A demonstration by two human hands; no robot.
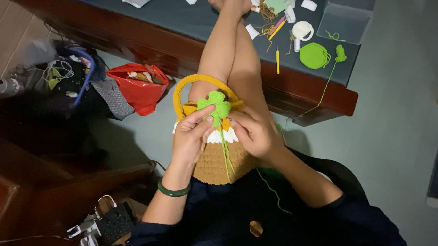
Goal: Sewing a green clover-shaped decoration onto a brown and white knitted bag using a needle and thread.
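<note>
Both hands meet on my lap: left hand pinches the bright green crocheted clover between thumb and fingers, and right hand is curled closed against the mustard crocheted basket just beside it, fingertips at the clover's edge. Clover sits on the basket's front, below its yellow handle, green yarn tails hanging down. Beyond my legs, a green crocheted disc lies on the dark table.
</note>
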